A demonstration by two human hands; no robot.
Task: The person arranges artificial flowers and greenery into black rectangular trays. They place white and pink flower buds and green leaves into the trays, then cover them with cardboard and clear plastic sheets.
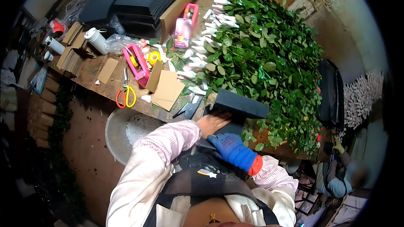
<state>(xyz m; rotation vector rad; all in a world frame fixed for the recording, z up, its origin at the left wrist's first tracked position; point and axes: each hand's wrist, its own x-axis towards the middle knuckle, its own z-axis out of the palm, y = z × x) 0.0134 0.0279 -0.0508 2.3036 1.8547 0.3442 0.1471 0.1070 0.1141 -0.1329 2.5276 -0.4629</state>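
Note:
My bare left hand [213,122] lies flat with fingers extended on a dark grey folded board [235,128], below its raised ribbed flap [240,104]. My right hand [227,147], in a blue knitted glove, is at the board's near edge, its fingers bent against it and partly hidden. A dark-handled cutting tool [189,107] lies just left of the board, near loose cardboard pieces [166,92]. Behind the flap, a large heap of leafy stems [265,46] has white-wrapped tips [198,63] along its left side.
Scissors [125,94], pink tape dispensers [136,65], white bottles [96,42] and stacked black sheets [139,4] sit on the wooden table [92,73]. A bucket [113,138] stands below its edge. A black case [330,96] is at right; another person [336,183] works at lower right.

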